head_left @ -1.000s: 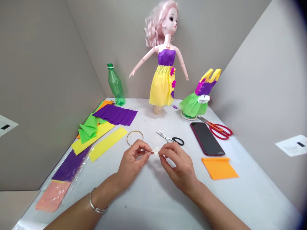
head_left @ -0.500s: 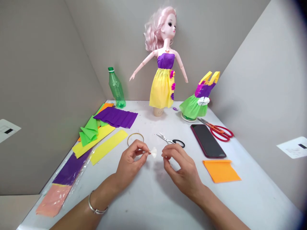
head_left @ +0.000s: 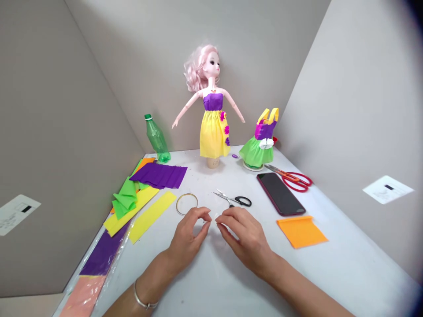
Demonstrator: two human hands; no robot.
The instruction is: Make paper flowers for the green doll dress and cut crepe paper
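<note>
Head view, left hand (head_left: 188, 233), right hand (head_left: 244, 235), white paper scrap (head_left: 216, 216) between

A white tabletop (head_left: 211, 281), bearing pleated purple crepe paper (head_left: 158, 175), folded green crepe paper (head_left: 124, 199), a long yellow strip (head_left: 152, 215), a thin gold-coloured hoop (head_left: 176, 204), perhaps wire, small scissors (head_left: 228, 199), a dark smartphone (head_left: 280, 193), red-handled scissors (head_left: 295, 181), an orange paper square (head_left: 300, 231), and a green plastic bottle (head_left: 157, 140).

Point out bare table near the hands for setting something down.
Bare tabletop lies between the purple crepe paper and the small scissors, behind the metal ring. Another patch lies in front of the orange paper, right of the right hand. The left edge is crowded with crepe strips; so is the back right, around the phone and red scissors.
</note>
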